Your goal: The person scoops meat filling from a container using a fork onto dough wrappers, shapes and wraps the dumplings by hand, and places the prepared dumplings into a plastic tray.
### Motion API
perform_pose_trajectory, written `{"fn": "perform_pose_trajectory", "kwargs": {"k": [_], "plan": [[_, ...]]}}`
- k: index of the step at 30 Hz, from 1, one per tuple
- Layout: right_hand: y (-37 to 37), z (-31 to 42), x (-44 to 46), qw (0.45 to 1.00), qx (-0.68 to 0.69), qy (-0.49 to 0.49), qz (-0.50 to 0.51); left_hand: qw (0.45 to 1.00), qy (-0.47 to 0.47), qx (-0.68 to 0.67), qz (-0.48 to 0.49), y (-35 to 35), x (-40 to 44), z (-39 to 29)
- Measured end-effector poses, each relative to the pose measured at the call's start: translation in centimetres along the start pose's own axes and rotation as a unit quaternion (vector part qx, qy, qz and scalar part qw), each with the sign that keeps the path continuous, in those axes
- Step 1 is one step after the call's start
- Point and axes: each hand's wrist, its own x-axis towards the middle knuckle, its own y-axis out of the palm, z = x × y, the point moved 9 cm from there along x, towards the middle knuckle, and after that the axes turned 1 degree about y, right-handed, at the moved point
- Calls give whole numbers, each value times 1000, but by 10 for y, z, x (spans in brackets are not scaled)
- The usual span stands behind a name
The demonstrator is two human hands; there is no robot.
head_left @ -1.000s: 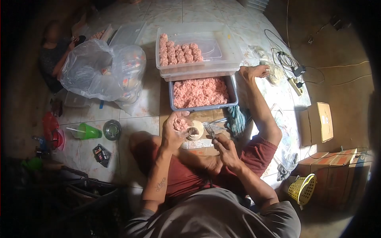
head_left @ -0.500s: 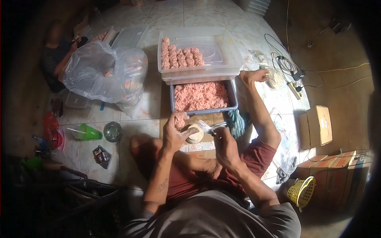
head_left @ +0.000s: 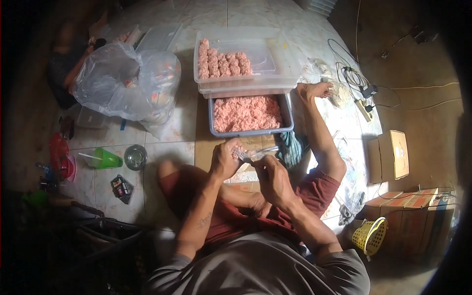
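My left hand (head_left: 226, 161) is cupped closed around a small lump of minced meat (head_left: 237, 147), mostly hidden by the fingers. In my right hand (head_left: 274, 179) is a fork (head_left: 243, 156), its tines touching the lump at my left fingertips. Just beyond my hands stands a blue-grey tub (head_left: 250, 133) full of pink minced meat (head_left: 246, 114). A clear plastic tray (head_left: 273, 81) sits behind it, overlapping its far edge. Rows of shaped meat lumps (head_left: 223, 64) fill the tray's left part.
Cardboard (head_left: 204, 147) lies under the tub, with a striped cloth (head_left: 292, 149) at its right. Leftward are a large plastic bag (head_left: 105, 93), a green cup (head_left: 109, 158) and a glass dish (head_left: 135, 157). Another person (head_left: 64, 73) sits beyond the bag. Cables (head_left: 346, 76) and a yellow basket (head_left: 368, 237) are rightward.
My right hand has moved left, bringing the fork to the lump in my left hand. My left fingers have curled in. The round pale thing between my hands is now hidden.
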Motion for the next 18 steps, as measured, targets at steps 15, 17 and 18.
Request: {"fn": "perform_pose_trajectory", "kwargs": {"k": [15, 17, 18], "plan": [[-24, 5, 0, 998, 23, 34, -40, 982, -49, -182, 8, 3, 5, -7], [-40, 6, -4, 994, 41, 64, -79, 982, -41, -184, 26, 1, -1, -8], [-37, 0, -3, 994, 41, 66, -81, 979, -39, -197, 33, 6, -1, -8]]}}
